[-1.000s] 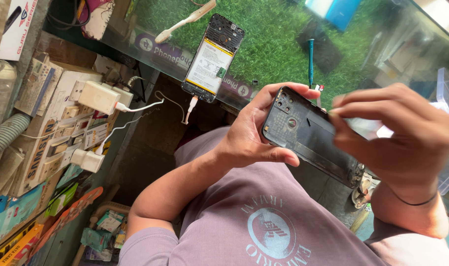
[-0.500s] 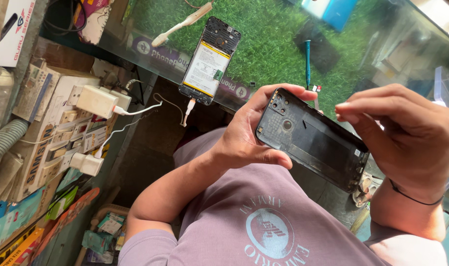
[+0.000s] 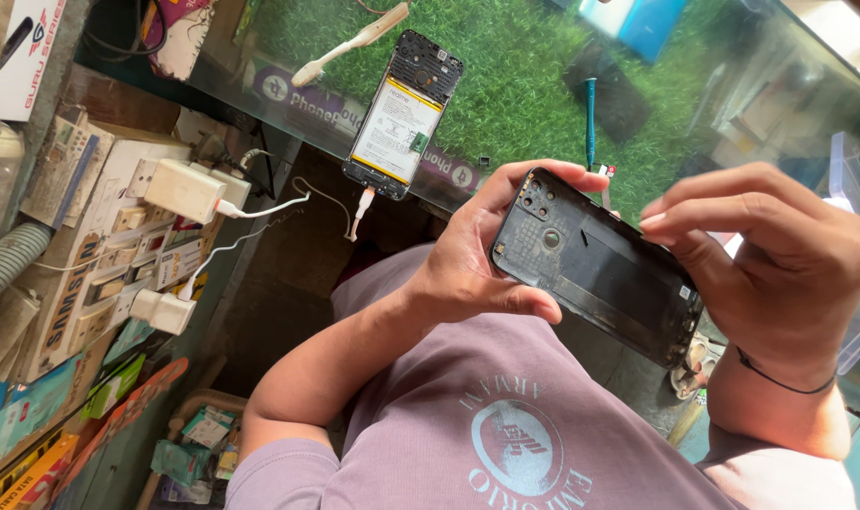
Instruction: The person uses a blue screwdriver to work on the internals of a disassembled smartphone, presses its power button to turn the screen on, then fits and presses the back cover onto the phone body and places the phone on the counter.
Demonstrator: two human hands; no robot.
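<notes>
A: What is held? B: Dark phone back cover [image 3: 595, 267], inner side up, gripped by left hand [image 3: 477, 269] and right hand [image 3: 765, 255].
A: Beyond? B: Opened phone [image 3: 402, 115] laid on green turf mat [image 3: 534, 85]; white toothbrush [image 3: 350, 44]; teal screwdriver [image 3: 590, 118]; white chargers [image 3: 180, 189] plugged in at left.

The surface [image 3: 543, 85], covered in green turf, has open room between the opened phone [image 3: 402, 118] and the blue tool [image 3: 590, 118]; a hand could pass there. Farther left a white brush [image 3: 350, 42] lies across the turf. The back cover [image 3: 595, 264], held between the left hand [image 3: 477, 274] and right hand [image 3: 770, 264], blocks the near middle. On the left, chargers [image 3: 180, 189] and white cables [image 3: 260, 208] crowd the stacked boxes [image 3: 81, 246]. At the right edge a clear plastic box [image 3: 855, 189] stands close beside the right hand.
</notes>
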